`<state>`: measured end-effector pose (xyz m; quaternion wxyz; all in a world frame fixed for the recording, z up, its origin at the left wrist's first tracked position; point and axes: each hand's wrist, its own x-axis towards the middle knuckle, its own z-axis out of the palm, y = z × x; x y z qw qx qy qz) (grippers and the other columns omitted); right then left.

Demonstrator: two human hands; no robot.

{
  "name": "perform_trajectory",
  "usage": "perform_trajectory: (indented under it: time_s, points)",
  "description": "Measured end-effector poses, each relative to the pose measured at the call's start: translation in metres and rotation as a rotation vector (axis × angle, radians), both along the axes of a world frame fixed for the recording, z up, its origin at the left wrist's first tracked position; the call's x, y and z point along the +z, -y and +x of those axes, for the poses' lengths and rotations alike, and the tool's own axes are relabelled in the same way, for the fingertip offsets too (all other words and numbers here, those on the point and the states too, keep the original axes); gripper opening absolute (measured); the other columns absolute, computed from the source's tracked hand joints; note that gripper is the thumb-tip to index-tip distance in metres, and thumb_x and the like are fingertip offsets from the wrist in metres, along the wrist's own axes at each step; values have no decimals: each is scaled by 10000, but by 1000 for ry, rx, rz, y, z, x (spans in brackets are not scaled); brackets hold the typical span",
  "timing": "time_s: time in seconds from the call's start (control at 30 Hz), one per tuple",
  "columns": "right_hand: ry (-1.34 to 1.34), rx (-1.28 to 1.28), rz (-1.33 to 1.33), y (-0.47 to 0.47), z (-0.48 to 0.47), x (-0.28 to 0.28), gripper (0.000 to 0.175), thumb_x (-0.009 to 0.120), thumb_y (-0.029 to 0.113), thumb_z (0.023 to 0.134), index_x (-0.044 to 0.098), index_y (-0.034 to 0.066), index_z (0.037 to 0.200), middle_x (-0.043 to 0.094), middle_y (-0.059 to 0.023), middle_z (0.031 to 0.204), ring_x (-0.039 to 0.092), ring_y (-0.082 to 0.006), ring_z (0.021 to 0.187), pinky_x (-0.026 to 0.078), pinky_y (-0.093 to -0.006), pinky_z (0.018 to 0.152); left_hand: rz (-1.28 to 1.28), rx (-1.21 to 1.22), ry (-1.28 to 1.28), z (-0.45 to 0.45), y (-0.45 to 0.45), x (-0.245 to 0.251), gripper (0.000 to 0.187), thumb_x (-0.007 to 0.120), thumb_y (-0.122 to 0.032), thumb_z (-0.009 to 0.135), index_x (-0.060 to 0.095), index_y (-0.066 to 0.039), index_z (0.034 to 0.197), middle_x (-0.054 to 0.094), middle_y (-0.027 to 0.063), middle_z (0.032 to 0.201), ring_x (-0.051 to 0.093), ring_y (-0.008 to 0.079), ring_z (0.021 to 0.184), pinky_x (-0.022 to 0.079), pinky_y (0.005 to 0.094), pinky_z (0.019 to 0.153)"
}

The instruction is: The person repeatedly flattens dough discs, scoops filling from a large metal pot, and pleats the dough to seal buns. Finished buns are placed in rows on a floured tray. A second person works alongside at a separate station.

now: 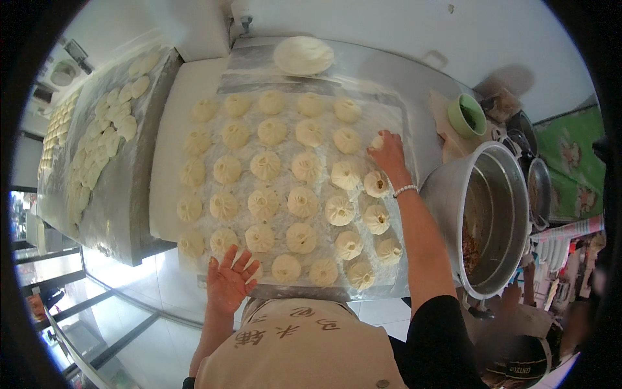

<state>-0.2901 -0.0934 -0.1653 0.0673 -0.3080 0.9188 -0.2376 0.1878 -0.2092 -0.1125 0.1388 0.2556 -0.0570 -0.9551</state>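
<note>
My right hand (390, 150) reaches to the right side of the floured board (381, 109). Its fingers are closed around a pale dough bun (376, 142), most of which the hand hides. My left hand (229, 281) is held palm up over the near left edge, fingers spread and holding nothing. A bit of something yellowish sticks to its thumb tip. Beneath the fingers a bun (257, 272) is partly covered. Rows of pleated stuffed buns (263, 203) spread across the board. Some on the right, such as one bun (376, 183), show brown filling at the top.
To the right a large metal pot (500, 194) holds brown minced filling (470, 248). Behind it stands a green bowl (466, 115). A mound of flour (303, 55) lies at the back. Flat dough wrappers (99, 146) cover a left-hand table. Another person (520, 335) is at lower right.
</note>
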Motion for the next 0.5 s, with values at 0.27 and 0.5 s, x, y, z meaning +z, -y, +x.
perform_trajectory:
  time_s: [0.27, 0.5]
  points:
    - [-88, 76, 138, -5, -15, -5, 649, 746, 357, 701, 513, 15, 1201, 522, -194, 1197, 481, -318, 1111, 374, -400, 959, -8, 47, -44, -5, -3, -2, 527, 420, -513, 899, 416, -202, 1325, 465, 110, 1325, 408, 339, 1242, 464, 457, 853]
    - [159, -108, -155, -19, 2, 21, 583, 620, 293, 847, 412, 3, 1307, 430, -183, 1315, 406, -303, 1215, 336, -390, 1001, -449, 140, 522, 30, 80, 33, 522, 429, -488, 904, 400, -180, 1325, 542, 59, 1234, 512, 236, 1152, 407, 376, 872]
